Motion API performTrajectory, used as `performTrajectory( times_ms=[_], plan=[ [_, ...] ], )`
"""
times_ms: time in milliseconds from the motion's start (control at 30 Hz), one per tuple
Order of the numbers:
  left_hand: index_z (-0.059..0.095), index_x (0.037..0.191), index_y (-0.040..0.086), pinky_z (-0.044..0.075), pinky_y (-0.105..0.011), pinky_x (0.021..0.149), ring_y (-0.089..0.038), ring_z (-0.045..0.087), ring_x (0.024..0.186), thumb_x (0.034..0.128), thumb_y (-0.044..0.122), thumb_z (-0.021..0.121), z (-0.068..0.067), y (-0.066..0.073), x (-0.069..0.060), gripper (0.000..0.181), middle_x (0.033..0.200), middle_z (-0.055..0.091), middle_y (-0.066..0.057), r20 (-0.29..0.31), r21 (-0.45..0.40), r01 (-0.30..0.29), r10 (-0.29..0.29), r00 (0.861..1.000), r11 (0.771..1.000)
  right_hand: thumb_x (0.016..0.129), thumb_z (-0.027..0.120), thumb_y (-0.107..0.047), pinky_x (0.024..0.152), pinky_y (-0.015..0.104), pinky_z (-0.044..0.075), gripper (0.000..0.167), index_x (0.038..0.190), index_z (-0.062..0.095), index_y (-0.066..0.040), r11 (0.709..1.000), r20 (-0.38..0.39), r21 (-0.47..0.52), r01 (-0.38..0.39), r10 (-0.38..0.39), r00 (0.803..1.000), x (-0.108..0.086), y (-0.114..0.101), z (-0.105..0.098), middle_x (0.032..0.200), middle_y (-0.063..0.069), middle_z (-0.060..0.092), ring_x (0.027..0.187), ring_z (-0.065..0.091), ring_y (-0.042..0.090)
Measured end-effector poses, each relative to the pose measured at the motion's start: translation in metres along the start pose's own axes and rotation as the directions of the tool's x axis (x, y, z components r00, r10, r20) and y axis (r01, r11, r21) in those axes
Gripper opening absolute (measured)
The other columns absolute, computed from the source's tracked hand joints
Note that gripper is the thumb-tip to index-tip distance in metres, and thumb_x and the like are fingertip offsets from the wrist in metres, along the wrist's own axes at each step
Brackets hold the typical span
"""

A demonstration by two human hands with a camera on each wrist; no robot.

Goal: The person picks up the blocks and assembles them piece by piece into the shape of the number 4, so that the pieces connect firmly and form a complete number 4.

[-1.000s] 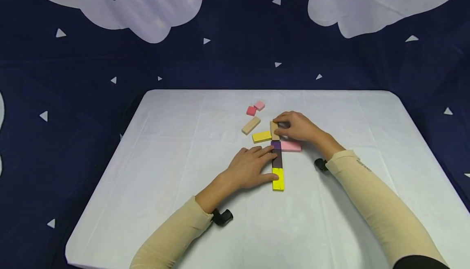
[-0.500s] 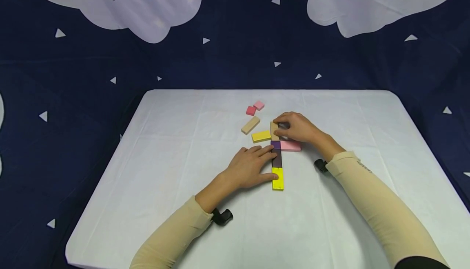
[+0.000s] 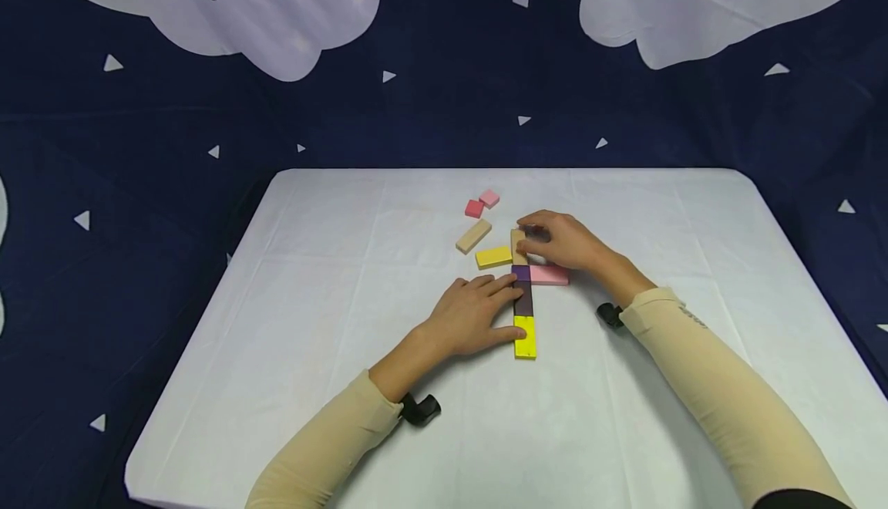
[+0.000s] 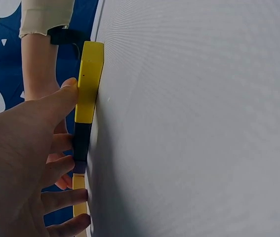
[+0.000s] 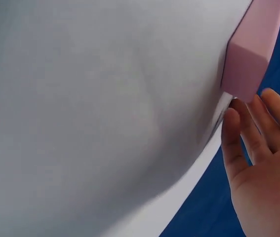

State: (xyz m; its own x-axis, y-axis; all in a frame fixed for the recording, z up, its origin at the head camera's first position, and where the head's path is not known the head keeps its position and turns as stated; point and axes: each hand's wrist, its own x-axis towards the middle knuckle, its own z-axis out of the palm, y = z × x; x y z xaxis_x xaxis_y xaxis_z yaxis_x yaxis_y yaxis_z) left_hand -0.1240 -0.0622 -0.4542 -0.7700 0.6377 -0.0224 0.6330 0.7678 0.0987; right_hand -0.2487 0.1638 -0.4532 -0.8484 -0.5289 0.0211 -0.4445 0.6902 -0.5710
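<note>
Blocks form a line in the head view: a wooden block (image 3: 516, 238) at the far end, a small purple one (image 3: 521, 272), a dark one (image 3: 525, 305) and a yellow one (image 3: 526, 348) nearest. My left hand (image 3: 463, 319) lies along its left side with fingers spread, the thumb touching the near yellow block (image 4: 90, 84). At the wooden block's right side, my right hand (image 3: 572, 244) has its thumb against the block and its index finger by the far end. A pink block (image 5: 251, 52) extends rightward from the purple one.
Left of the line, a second yellow block (image 3: 493, 257) points toward its wooden part. Beyond it lie a loose wooden block (image 3: 474, 237), a red piece (image 3: 474, 208) and a small pink piece (image 3: 489, 198). A white cloth (image 3: 312, 324) covers the table.
The fingers of my right hand have loosened slightly, with the index finger a little raised at the wooden block's far end. My left hand has stayed in place.
</note>
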Motion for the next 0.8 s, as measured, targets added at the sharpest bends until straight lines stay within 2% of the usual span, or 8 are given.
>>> performTrajectory(
  times_ms=[100,233,467,667,800],
  plan=[
    [0.042,0.145,0.031,0.04,-0.045,0.094,-0.022,0.04,0.131,0.0858,0.076,0.037,0.0,0.0,0.0,0.075,0.153,0.032,0.007,-0.001,-0.003,0.001,-0.001,1.0,1.0,0.089,0.068,-0.035,0.094,0.046,0.042,0.048,0.129,0.061,-0.009,0.999,-0.038,0.036,0.004,-0.003,0.999,-0.004,0.0,-0.003,0.127,0.006,0.059,0.109,0.056,0.024],
    [0.043,0.145,0.031,0.039,-0.045,0.094,-0.021,0.04,0.131,0.0855,0.076,0.039,-0.001,0.001,0.0,0.075,0.153,0.033,0.007,0.002,-0.005,0.004,-0.004,1.0,1.0,0.089,0.068,-0.036,0.093,0.045,0.042,0.045,0.126,0.063,-0.01,1.0,-0.056,0.003,0.029,-0.029,0.998,-0.009,0.0,-0.007,0.126,0.003,0.059,0.109,0.056,0.022],
    [0.043,0.145,0.03,0.039,-0.046,0.094,-0.022,0.039,0.131,0.0855,0.076,0.039,-0.002,0.0,0.001,0.075,0.153,0.033,0.006,0.009,-0.013,0.01,-0.01,1.0,1.0,0.088,0.067,-0.041,0.103,0.048,0.034,0.049,0.126,0.063,-0.01,0.992,-0.033,-0.104,0.069,-0.073,0.997,-0.019,-0.009,-0.011,0.129,0.005,0.058,0.123,0.049,0.025],
    [0.044,0.145,0.03,0.04,-0.046,0.093,-0.022,0.04,0.131,0.0858,0.076,0.039,-0.002,0.0,0.001,0.075,0.153,0.033,0.006,0.001,-0.018,0.002,-0.002,1.0,1.0,0.089,0.067,-0.04,0.101,0.048,0.037,0.049,0.127,0.063,-0.009,0.978,-0.034,-0.169,0.124,-0.131,0.991,-0.035,-0.019,-0.009,0.128,0.006,0.058,0.121,0.05,0.026],
    [0.045,0.144,0.03,0.041,-0.046,0.092,-0.022,0.041,0.13,0.0861,0.075,0.039,-0.002,0.001,0.001,0.074,0.153,0.033,0.006,0.006,-0.013,-0.003,0.003,1.0,1.0,0.09,0.067,-0.038,0.099,0.046,0.039,0.046,0.125,0.065,-0.009,0.97,-0.007,-0.186,0.157,-0.161,0.987,-0.047,-0.023,-0.003,0.128,0.003,0.058,0.119,0.05,0.023]
  ],
)
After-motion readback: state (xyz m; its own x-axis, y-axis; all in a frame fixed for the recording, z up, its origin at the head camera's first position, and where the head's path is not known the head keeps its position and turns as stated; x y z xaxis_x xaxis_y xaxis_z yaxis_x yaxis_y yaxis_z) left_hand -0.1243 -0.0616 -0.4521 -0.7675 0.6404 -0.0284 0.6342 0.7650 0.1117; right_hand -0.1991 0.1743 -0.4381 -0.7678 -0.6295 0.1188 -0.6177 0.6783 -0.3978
